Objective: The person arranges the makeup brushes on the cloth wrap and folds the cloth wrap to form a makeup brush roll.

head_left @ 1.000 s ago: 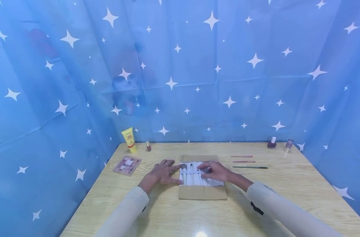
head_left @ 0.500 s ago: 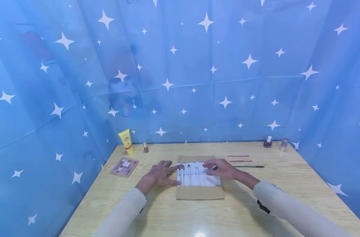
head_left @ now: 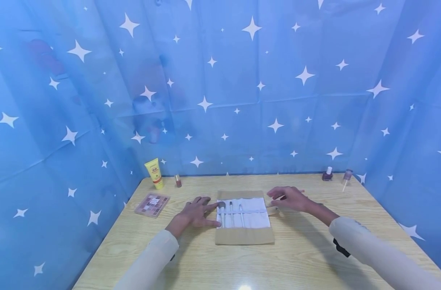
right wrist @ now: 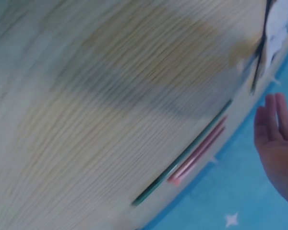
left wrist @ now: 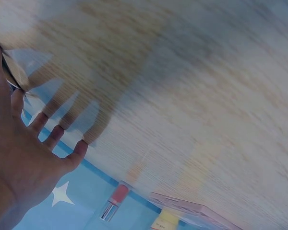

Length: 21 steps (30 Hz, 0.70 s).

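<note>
A tan brush roll (head_left: 244,237) with a white lining lies unfolded on the table. Three makeup brushes, among them a fluffy-headed brush (head_left: 222,215), a small dark-tipped brush (head_left: 231,215) and a slim brush (head_left: 241,216), stand in its left part under a band. My left hand (head_left: 195,213) has its fingers spread, thumb and forefinger touching the roll's left edge. Just off the right edge hovers my right hand (head_left: 290,198), fingers loosely bent, holding nothing; a small tan tab (head_left: 272,210) sits below it. In the right wrist view lie a green pencil-like stick (right wrist: 182,153) and two pink sticks (right wrist: 201,148).
At the left stand a yellow tube (head_left: 154,173) and a small red bottle (head_left: 178,181), with an eyeshadow palette (head_left: 152,204) nearby. A dark nail polish bottle (head_left: 327,174) and a purplish item (head_left: 347,176) are at the back right. Blue star-patterned curtains surround the table.
My right hand has left the slim brush and moved right, off the roll; it now covers much of the sticks in the head view. The left hand stays at the roll's left edge.
</note>
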### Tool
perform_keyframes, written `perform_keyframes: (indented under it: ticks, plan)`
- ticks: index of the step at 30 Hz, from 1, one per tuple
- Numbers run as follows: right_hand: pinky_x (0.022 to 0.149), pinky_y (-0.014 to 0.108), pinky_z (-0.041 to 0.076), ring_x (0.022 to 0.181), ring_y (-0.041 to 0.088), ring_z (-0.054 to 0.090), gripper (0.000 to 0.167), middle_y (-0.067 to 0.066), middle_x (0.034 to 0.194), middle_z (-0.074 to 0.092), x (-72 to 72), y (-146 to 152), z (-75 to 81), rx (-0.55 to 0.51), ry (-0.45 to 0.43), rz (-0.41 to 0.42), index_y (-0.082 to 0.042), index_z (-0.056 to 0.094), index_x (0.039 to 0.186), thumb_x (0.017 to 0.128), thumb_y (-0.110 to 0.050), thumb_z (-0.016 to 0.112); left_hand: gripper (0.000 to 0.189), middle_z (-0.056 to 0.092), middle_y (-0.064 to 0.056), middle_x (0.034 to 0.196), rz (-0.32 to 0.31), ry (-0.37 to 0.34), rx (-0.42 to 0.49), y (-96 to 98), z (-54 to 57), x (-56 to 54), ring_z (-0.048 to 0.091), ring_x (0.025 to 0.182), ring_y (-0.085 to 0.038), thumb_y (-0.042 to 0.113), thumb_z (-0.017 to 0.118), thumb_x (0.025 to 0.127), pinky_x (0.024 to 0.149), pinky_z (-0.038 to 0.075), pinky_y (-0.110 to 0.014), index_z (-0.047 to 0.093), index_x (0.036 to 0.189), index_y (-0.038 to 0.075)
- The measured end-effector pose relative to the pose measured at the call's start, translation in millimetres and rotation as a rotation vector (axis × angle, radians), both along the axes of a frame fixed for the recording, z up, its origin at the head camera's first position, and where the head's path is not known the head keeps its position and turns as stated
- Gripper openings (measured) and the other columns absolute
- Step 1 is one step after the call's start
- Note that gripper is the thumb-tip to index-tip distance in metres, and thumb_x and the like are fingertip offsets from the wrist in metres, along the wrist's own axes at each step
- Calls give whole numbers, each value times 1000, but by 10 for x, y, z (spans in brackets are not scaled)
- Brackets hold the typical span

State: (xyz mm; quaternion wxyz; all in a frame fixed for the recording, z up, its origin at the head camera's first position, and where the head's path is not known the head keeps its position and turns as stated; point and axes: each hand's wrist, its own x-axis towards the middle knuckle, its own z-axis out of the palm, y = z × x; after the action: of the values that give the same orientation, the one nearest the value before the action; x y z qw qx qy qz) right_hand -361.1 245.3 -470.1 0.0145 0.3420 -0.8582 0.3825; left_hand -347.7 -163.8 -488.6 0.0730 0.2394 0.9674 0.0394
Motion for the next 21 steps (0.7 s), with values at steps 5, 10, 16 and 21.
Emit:
perform_keyframes:
  ticks: [5,10,16,21]
  plan:
    - [85,45,62,102,42,72,30,30,116,70,-16,227,-27,-1,7,-29,10,67,121,96,-3,74,90,29,-9,169,1,-5,2,-2,7,6,24,155,-37,85,53,86,119,30,-61,37,161,38]
    - [82,42,63,100,44,72,30,31,115,70,-31,462,-41,13,23,-58,11,67,121,96,-4,74,90,30,-9,169,1,-5,-4,-2,-1,3,25,155,-37,85,54,86,119,31,-62,38,161,37]
    - [78,40,63,98,46,72,26,30,113,71,-8,674,0,19,91,-117,8,70,117,94,-4,75,90,29,-8,169,9,-2,-11,0,-2,4,24,155,-37,85,54,86,119,29,-62,38,161,38]
    - [79,37,63,99,45,71,29,28,114,72,-4,866,-4,32,94,-143,10,69,118,94,-5,76,89,30,-8,169,5,-4,-3,4,-3,9,25,155,-37,84,54,87,119,30,-62,38,161,37]
